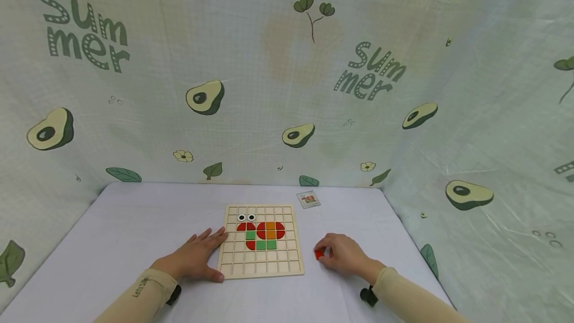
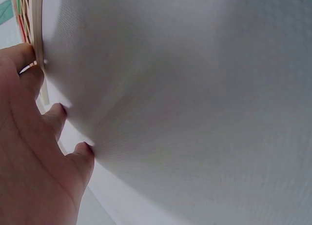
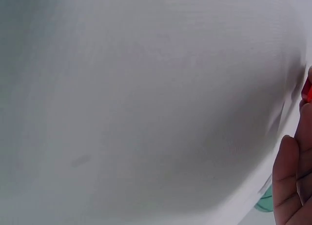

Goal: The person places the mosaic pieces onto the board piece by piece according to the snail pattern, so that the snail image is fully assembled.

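A wooden grid board (image 1: 234,257) lies on the table, with red, green and orange flat pieces and two round eye pieces in its cells. My left hand (image 1: 195,255) rests at the board's left edge, its fingers spread and its thumb by the near left corner. In the left wrist view the fingertips are right at the side of the board (image 2: 37,20). To the right of the board, my right hand (image 1: 344,254) pinches a small red piece (image 1: 319,254) between thumb and fingers, low over the tablecloth. Only part of that red piece (image 3: 306,92) shows in the right wrist view.
Behind the board to the right lies a small picture card (image 1: 308,199) showing a coloured pattern on a grid. A white cloth (image 1: 143,213) covers the table. Printed fabric (image 1: 251,153) hangs along the back and sides.
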Demonstrator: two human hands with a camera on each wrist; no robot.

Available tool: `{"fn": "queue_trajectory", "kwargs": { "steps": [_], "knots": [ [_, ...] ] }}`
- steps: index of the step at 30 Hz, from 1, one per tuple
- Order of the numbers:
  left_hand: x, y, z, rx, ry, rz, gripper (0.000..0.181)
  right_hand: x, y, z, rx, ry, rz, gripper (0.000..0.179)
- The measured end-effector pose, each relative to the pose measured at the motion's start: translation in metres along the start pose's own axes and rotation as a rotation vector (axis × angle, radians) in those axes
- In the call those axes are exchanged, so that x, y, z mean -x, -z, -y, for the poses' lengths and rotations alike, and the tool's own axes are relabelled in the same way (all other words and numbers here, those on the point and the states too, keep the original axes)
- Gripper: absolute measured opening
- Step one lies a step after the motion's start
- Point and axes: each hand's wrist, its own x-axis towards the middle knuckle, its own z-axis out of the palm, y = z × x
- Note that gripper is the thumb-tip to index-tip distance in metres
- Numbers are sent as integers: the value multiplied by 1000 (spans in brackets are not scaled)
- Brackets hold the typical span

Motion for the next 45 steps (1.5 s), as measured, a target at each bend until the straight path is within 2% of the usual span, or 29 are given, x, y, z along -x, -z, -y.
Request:
{"fn": "queue_trajectory", "kwargs": {
  "steps": [8,14,22,27,35,45],
  "knots": [
    [-1,0,-1,-4,14,6,114,-6,3,-1,-2,-27,-26,19],
    [0,-1,1,0,23,13,115,-21,3,7,-40,-12,-35,19],
    [-1,-3,5,-5,12,7,115,-54,-9,33,-76,0,-5,19],
    [-1,-3,3,-5,15,8,114,-68,-18,50,-63,29,-2,19],
    [-1,-3,1,-9,13,6,114,-74,-28,61,-22,26,-17,19],
    [0,0,0,-6,11,12,114,-72,-29,66,-32,17,-31,16]
  ]
}}
